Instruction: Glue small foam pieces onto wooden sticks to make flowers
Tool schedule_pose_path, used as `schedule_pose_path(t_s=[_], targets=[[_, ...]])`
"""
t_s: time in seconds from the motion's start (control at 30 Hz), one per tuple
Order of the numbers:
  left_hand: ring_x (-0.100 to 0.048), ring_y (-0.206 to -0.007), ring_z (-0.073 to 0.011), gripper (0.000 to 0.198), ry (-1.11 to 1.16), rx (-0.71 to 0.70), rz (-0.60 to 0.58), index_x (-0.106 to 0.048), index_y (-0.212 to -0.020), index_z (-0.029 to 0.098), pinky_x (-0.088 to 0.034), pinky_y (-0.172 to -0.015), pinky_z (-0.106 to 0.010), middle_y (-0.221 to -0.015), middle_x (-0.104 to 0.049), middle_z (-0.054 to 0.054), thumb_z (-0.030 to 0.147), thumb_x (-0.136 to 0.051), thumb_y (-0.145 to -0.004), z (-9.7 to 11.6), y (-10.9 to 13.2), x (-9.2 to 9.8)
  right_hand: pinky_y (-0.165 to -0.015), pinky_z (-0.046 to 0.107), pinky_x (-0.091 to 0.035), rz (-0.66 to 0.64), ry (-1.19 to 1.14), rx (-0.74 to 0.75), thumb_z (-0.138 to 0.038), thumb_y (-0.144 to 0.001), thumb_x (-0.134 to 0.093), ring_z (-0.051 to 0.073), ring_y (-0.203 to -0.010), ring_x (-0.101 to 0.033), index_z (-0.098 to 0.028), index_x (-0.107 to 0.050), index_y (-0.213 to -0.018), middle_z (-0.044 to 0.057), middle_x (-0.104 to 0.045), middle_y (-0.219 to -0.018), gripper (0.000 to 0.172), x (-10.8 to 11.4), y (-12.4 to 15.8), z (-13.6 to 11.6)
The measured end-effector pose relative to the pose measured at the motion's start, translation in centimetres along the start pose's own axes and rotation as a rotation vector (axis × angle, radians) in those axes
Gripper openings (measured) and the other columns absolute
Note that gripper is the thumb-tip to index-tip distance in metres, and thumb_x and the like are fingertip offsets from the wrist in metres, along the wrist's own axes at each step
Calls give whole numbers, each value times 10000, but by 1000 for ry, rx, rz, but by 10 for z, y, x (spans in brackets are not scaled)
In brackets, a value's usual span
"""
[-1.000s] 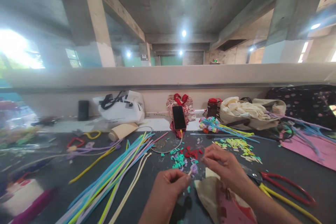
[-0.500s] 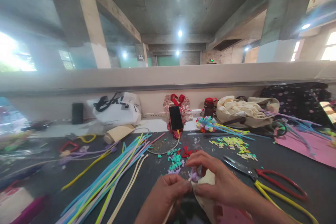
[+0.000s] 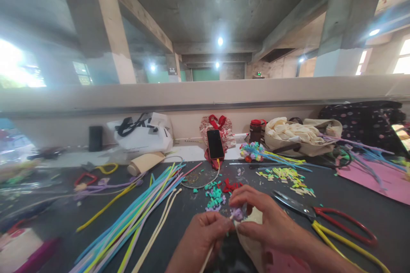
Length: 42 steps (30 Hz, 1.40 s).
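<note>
Phone [image 3: 215, 144] at bench's [image 3: 382, 215] far edge; shears [image 3: 310, 213] right, pipe cleaners [image 3: 137, 215] left. Well short of that edge, our left hand [image 3: 209, 228] pinches pale stem [image 3: 207, 258] under purple blossom [image 3: 237, 214]; right hand [image 3: 269, 217] curls beside it, fingertips parted.

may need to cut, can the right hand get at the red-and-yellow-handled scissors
Probably yes: the scissors lie beside the right hand, red handle uncovered, though that hand curves around the purple chenille piece.
</note>
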<state>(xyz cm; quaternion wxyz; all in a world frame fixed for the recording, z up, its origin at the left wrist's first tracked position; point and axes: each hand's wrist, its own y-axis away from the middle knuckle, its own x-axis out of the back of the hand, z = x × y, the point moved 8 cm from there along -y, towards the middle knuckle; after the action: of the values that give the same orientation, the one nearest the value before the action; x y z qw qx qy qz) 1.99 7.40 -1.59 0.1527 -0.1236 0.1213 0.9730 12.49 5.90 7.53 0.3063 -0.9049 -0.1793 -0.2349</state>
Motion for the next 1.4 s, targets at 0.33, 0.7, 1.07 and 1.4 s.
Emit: schedule_pose_path(t_s=[0.33,0.7,1.07,1.4], targets=[[-390,-445,-83,327,-354,-263,235,-638,-544,127,-280,-452,-205,-455,-499,15,453,-633,-566,26,6,12,-672,265,-429,13,-263,-149,-98,-621,-615,163,-831,-545,-259,-454,-1174,22,-572,-1038,598,4,2,27],[-474,-526,-128,208,-634,-312,315,-644,-556,152,-348,-506,-213,-503,-563,9,347,-583,-599,40,21,3,-570,202,-395,-88,-657,-316,-191,-643,-666,112,-702,-522,-212,-555,-1047,0,-580,-861,420,-14,4,36],[-464,-493,-115,180,-787,-405,369,-633,-515,176,-316,-482,-197,-500,-561,12,328,-596,-604,42,24,-5,-475,195,-400,-69,-640,-384,-342,-734,-579,117,-583,-566,-167,-658,-902,5,-621,-656,255,-14,4,39],[-457,-521,-129,228,-729,-347,387,-644,-527,179,-309,-486,-197,-517,-568,-1,399,-632,-586,39,23,-2,-468,199,-429,-42,-693,-366,-332,-691,-614,105,-558,-553,-163,-685,-842,4,-616,-639,237,-18,2,43]])
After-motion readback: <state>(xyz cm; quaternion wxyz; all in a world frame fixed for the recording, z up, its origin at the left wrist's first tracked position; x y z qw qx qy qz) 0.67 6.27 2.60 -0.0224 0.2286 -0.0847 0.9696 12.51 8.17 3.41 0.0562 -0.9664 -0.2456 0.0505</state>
